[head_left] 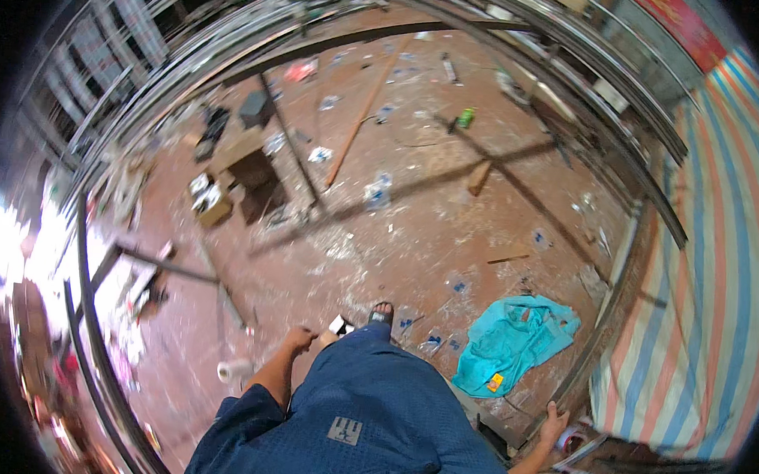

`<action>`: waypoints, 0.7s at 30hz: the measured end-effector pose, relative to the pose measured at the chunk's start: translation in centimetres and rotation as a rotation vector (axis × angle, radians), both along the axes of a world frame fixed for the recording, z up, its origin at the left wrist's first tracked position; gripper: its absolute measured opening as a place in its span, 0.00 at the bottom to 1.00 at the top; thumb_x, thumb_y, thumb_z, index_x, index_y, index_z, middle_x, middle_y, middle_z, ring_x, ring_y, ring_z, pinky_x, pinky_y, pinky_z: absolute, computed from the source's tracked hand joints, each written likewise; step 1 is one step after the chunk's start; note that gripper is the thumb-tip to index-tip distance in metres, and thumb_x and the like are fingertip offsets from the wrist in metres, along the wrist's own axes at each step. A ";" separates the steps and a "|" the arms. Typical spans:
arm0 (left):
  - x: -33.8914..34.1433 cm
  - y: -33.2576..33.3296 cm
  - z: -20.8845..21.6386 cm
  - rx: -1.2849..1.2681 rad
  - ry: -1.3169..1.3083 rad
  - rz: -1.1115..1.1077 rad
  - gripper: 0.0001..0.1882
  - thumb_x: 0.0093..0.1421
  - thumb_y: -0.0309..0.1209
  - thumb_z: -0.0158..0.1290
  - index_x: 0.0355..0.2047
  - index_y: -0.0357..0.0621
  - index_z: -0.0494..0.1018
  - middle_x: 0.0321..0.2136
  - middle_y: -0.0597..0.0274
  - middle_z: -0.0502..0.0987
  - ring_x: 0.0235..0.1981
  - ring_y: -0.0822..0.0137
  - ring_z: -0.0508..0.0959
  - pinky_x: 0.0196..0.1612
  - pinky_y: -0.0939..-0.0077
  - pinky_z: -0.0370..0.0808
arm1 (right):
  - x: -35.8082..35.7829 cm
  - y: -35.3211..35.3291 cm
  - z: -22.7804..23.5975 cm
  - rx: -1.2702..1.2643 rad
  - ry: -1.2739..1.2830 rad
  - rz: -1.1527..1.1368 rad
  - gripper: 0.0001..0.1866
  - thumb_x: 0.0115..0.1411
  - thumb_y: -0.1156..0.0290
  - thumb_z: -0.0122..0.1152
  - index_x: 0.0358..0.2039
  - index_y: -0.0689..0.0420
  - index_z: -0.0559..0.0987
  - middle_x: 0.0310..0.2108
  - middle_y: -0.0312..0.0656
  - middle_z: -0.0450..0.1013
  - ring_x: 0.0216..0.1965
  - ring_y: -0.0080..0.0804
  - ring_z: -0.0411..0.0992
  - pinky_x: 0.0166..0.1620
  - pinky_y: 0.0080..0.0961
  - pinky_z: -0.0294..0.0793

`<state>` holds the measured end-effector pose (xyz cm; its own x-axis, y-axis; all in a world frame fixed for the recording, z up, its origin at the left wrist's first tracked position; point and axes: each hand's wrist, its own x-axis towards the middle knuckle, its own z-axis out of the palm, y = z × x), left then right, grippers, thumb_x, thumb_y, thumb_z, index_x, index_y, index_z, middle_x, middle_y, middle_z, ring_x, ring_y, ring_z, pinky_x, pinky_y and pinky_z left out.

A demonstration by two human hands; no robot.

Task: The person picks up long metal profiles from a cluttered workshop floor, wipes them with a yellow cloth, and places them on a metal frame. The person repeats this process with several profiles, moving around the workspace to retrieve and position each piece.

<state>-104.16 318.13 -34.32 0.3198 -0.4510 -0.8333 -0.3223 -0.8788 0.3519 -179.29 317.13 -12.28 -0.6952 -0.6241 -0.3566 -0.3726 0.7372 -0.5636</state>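
My left hand (pixel 301 338) hangs beside my body on the left, over the reddish floor. It is small and smeared, so I cannot tell how its fingers are set, and no object shows in it. On the right, my right hand (pixel 553 423) is held out low with thumb and fingers apart and nothing visible between them. Nearest to it are a long metal bar (pixel 579 368) at the floor's edge and a round roll (pixel 570 439). A turquoise cloth (pixel 511 343) lies crumpled just ahead of that hand, with a small orange packet (pixel 495 382) on it.
A metal frame (pixel 382 33) arches across the far side. An open cardboard box (pixel 245 157) stands left, near a wooden stick (pixel 355 133). Striped sheeting (pixel 705 254) hangs on the right. A green can (pixel 465 118), a wood block (pixel 479 178), a white roll (pixel 235 370) and scraps litter the floor.
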 end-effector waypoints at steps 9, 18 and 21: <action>-8.0 -46.9 12.4 -0.666 0.213 -0.187 0.25 0.65 0.42 0.60 0.53 0.33 0.77 0.38 0.51 0.83 0.36 0.64 0.83 0.38 0.70 0.81 | 1.5 -3.1 -0.6 0.137 0.201 -0.593 0.49 0.65 0.28 0.45 0.66 0.63 0.70 0.61 0.62 0.70 0.65 0.56 0.66 0.67 0.47 0.61; -15.2 -57.6 2.3 -0.213 0.145 -0.407 0.25 0.65 0.51 0.57 0.48 0.41 0.81 0.30 0.58 0.85 0.24 0.65 0.81 0.29 0.70 0.79 | -1.4 -14.3 -3.2 0.402 0.672 -0.808 0.37 0.69 0.36 0.46 0.57 0.58 0.79 0.50 0.55 0.78 0.49 0.55 0.75 0.51 0.48 0.73; -19.8 -62.1 5.2 -0.119 0.058 -0.556 0.26 0.65 0.52 0.57 0.48 0.41 0.81 0.31 0.59 0.85 0.24 0.65 0.82 0.28 0.70 0.79 | -3.8 -17.2 -4.0 0.512 0.856 -0.742 0.34 0.70 0.39 0.46 0.54 0.57 0.81 0.47 0.52 0.80 0.44 0.55 0.78 0.46 0.48 0.77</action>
